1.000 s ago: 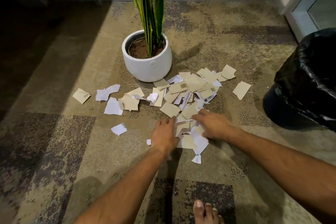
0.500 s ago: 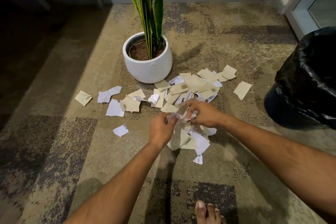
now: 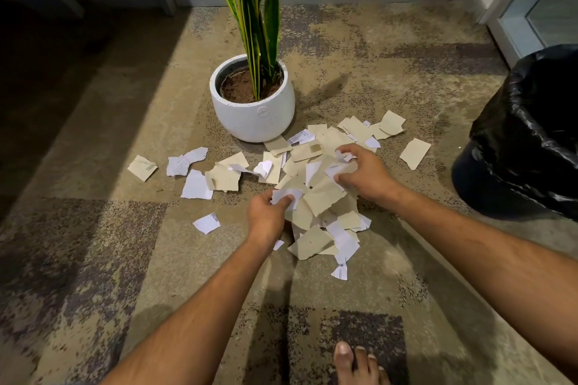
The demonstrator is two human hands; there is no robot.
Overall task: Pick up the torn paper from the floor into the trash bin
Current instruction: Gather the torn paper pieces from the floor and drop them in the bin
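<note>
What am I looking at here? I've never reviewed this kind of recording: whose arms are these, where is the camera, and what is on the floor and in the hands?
There is no machine here: a person wears a wide-angle camera on the head, looking forward and down, so the two bare arms are their own. The left hand pinches a white scrap, and the right hand grips several pieces from the pile of torn paper, beige and white, on the patterned carpet. More scraps lie scattered to the left, such as a loose white piece. Behind the pile stands a white plant pot. At the right edge is the trash bin, lined with a black bag. A bare foot shows at the bottom.
</note>
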